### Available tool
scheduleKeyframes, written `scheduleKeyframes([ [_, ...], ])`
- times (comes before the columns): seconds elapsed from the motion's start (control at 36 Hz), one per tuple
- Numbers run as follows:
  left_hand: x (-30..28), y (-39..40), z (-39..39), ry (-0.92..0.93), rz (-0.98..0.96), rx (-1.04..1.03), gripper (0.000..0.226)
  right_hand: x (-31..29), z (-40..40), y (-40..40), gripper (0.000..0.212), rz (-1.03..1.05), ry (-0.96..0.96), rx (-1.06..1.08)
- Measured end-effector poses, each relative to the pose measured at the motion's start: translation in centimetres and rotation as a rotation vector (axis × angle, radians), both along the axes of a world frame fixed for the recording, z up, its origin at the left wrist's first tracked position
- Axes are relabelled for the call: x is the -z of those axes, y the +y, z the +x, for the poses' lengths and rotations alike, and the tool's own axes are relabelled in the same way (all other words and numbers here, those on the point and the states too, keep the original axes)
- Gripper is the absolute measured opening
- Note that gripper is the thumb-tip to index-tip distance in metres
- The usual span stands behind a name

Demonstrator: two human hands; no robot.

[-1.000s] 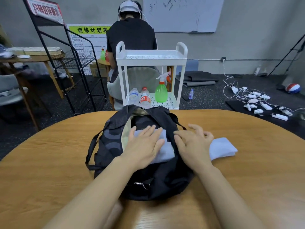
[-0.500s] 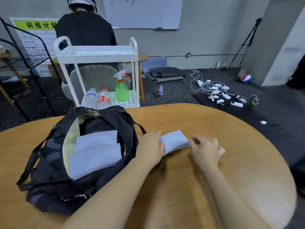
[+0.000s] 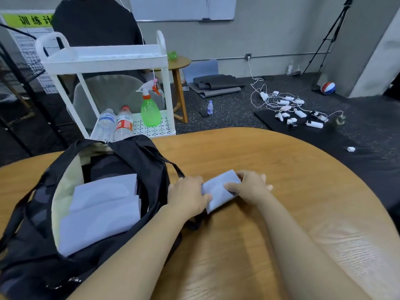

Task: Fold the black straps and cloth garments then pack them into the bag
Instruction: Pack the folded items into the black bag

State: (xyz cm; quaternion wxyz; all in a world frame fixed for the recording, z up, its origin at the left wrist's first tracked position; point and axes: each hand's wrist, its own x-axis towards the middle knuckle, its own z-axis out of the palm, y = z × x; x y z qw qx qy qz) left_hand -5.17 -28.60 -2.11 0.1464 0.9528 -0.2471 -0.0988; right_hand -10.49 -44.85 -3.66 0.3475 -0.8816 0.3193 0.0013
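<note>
Since the frame half a second back, both hands have tightened onto the small folded cloth (image 3: 218,191): my left hand (image 3: 187,198) now covers its near-left end instead of only touching it, and my right hand (image 3: 249,188) has gone from resting beside the far-right end to gripping it, thumb on top and fingers curled over the far edge. Left fingers are curled down over the cloth's end, thumb side toward the bag; I cannot tell whether they reach underneath. The cloth is a pale blue-grey rectangle, folded thick and smooth, lying flat on the round wooden table (image 3: 281,165) just right of the bag (image 3: 149,161), toward the table's middle. Its long axis runs from near-left to far-right, so each hand holds one short end and the middle is exposed between them. The relation that matters next: the bag's open mouth lies directly to the left of the cloth, with the left hand between the two and nearly touching the bag's black side wall. Two larger folded cloths (image 3: 104,204) of the same colour already lie stacked inside the opening, near one overlapping the far one. Judgement: lift needs to clear the bag's right rim and handle strap (image 3: 173,165) before lowering onto the stack.
</note>
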Motion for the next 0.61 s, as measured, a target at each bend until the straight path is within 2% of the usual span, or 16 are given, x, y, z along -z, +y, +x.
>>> scheduleKeyframes([
  [0.06, 0.1, -0.1, 0.0, 0.010, -0.025, 0.009, 0.017, -0.3, -0.2, -0.2, 0.038, 0.025, 0.015, -0.010],
  [0.19, 0.2, -0.1, -0.5, 0.006, -0.062, 0.056, 0.011, -1.4, -1.5, -0.2, 0.055, 0.003, -0.001, -0.078],
  [0.31, -0.3, 0.1, -1.1, 0.021, -0.069, 0.066, 0.012, -1.1, -2.2, 0.1, 0.037, -0.013, -0.054, -0.106],
  [0.39, -0.8, 0.1, -1.4, 0.052, -0.098, 0.059, 0.011, -1.6, -2.8, 0.1, 0.039, 0.015, -0.102, -0.098],
  [0.5, -1.5, 0.3, -1.9, 0.100, -0.204, 0.026, 0.016, -1.9, -4.0, -0.1, 0.030, 0.108, -0.155, -0.028],
  [0.61, -2.1, 0.7, -2.5, 0.205, -0.363, 0.035, 0.019, -1.4, -5.0, -0.4, 0.038, 0.164, -0.288, 0.027],
])
